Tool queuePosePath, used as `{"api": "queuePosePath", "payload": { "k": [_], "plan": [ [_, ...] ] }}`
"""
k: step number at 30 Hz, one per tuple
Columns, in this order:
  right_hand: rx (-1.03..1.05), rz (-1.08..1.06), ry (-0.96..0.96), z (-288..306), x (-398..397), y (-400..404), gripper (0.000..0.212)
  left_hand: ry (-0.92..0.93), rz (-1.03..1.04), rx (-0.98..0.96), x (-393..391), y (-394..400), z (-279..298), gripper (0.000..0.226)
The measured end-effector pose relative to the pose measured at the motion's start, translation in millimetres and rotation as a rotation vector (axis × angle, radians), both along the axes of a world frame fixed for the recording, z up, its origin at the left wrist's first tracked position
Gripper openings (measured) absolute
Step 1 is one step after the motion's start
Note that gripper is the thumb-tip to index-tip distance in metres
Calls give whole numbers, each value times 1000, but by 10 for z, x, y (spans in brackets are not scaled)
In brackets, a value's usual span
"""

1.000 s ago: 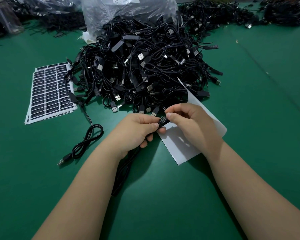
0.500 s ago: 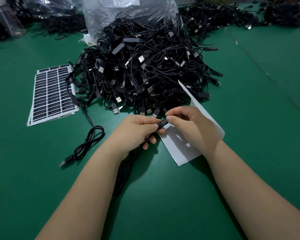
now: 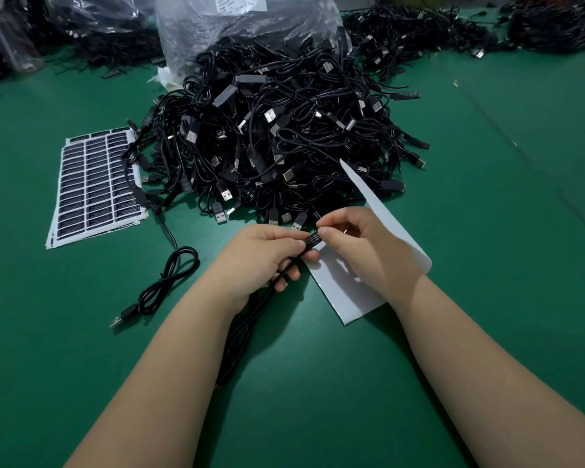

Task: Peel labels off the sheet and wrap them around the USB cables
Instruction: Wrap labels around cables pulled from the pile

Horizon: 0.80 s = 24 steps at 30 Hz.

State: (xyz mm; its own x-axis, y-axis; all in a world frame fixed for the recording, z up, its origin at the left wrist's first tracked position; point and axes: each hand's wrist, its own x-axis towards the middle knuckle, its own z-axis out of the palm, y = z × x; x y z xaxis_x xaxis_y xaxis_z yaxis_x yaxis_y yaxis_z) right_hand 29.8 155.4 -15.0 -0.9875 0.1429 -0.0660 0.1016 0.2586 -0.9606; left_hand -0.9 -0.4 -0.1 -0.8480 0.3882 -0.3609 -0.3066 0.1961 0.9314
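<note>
My left hand (image 3: 260, 258) grips a black USB cable (image 3: 240, 329) whose length trails down under my left forearm. A black label with white print (image 3: 314, 239) sits on the cable between my two hands. My right hand (image 3: 365, 248) pinches that label with thumb and forefinger. Under my right hand lies a white backing sheet (image 3: 348, 298), its far corner curled up. A stack of sheets full of black labels (image 3: 95, 187) lies at the left. A big heap of black USB cables (image 3: 284, 136) rises just beyond my hands.
One coiled USB cable (image 3: 166, 278) lies alone on the green table (image 3: 487, 265) at the left. A clear plastic bag (image 3: 244, 25) stands behind the heap. More cable piles (image 3: 453, 28) and bags line the far edge.
My hands have stayed together on the cable and label, with only small finger shifts. The view has tilted slightly, so the scene sits a little lower.
</note>
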Motion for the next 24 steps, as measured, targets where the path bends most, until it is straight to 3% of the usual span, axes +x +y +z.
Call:
{"api": "queuePosePath", "payload": {
  "k": [12, 24],
  "plan": [
    [71, -26, 57, -38, -14, -24, 16, 116, 254, -68, 75, 129, -32, 24],
    [96, -32, 93, 28, 60, -94, 18, 115, 295, -62, 100, 173, -21, 26]
  ]
}}
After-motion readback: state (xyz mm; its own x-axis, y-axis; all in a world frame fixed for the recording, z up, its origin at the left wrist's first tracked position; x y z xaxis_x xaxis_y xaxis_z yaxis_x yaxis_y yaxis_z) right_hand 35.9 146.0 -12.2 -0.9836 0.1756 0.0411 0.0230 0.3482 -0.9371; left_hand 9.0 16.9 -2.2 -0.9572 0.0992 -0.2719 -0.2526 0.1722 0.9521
